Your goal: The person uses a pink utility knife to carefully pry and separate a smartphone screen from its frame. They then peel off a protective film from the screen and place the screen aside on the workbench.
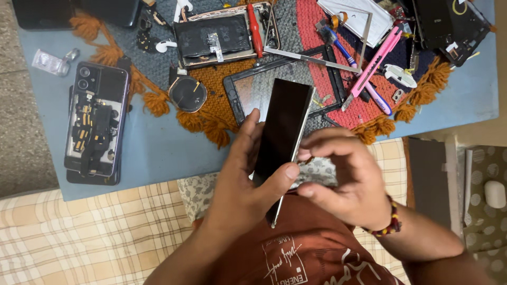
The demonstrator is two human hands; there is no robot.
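Observation:
My left hand (243, 179) grips a thin black phone screen panel (282, 126), held nearly on edge above my lap, thumb on its right rim. My right hand (343, 177) is curled beside the panel's right edge, fingertips pinched at the rim near a patterned cloth (317, 171). A beaded bracelet (390, 221) circles my right wrist.
The blue table (158, 148) carries a woven mat (211, 79), an opened phone with exposed parts (97, 119), another opened phone body (222, 37), an empty screen frame (237, 100), a round black coil (188, 94), a pink utility knife (372, 66), a red screwdriver (254, 29) and earbuds (165, 46).

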